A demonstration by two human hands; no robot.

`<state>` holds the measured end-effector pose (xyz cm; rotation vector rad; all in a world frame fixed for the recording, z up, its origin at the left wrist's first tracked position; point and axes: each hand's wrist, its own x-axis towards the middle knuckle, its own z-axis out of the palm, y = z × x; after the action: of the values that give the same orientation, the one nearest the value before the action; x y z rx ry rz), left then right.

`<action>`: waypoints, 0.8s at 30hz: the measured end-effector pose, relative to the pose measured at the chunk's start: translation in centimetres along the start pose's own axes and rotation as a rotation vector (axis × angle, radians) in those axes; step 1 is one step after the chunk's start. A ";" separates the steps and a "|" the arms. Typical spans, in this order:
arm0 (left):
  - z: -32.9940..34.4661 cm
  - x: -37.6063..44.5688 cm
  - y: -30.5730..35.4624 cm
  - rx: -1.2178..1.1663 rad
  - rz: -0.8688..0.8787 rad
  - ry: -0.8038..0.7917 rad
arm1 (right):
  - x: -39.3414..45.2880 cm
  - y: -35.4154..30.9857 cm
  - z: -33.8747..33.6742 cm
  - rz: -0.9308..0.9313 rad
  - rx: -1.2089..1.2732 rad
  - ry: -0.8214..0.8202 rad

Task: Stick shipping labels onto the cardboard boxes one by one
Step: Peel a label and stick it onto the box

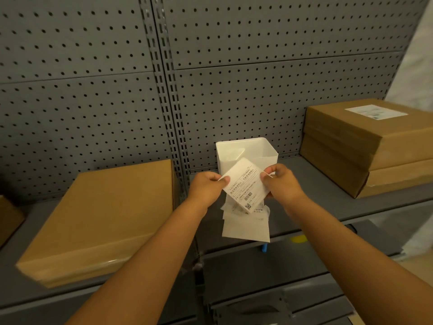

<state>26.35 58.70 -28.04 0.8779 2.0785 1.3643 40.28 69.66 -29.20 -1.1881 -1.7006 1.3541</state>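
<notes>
At frame centre, label [243,184] pinched by both hands: left hand [206,187] at its 9 o'clock edge, right hand [280,181] at 3 o'clock corner, long axis running 1-to-7; unlabelled box [103,219] toward 8 o'clock, nearer left hand.

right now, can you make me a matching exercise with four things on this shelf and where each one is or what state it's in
Things:
1. bare box
2. stacked boxes
3. white bin
4. printed label

Places or states:
A. held between the left hand and right hand
B. at the right end of the shelf, with a label already on top
C. lying flat at the left, no label on it
D. standing at the back, behind the hands

Pairs: 1-C, 2-B, 3-D, 4-A
</notes>
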 end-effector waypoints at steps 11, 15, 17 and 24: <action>-0.9 -0.9 0.3 -0.057 -0.075 -0.089 | -0.7 -1.0 -0.1 0.059 0.165 -0.029; -1.3 -1.1 0.5 -0.070 -0.081 -0.123 | -0.9 -1.0 -0.2 0.058 0.195 -0.029; -1.4 -1.3 0.7 -0.095 -0.100 -0.174 | -0.8 -1.0 -0.3 0.056 0.211 -0.017; -0.9 -1.0 0.0 -0.165 -0.008 -0.002 | -1.0 -0.7 -0.8 0.000 0.118 -0.068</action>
<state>26.37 57.45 -27.66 0.8003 1.9330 1.5052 41.20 68.96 -28.30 -1.0873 -1.6425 1.4890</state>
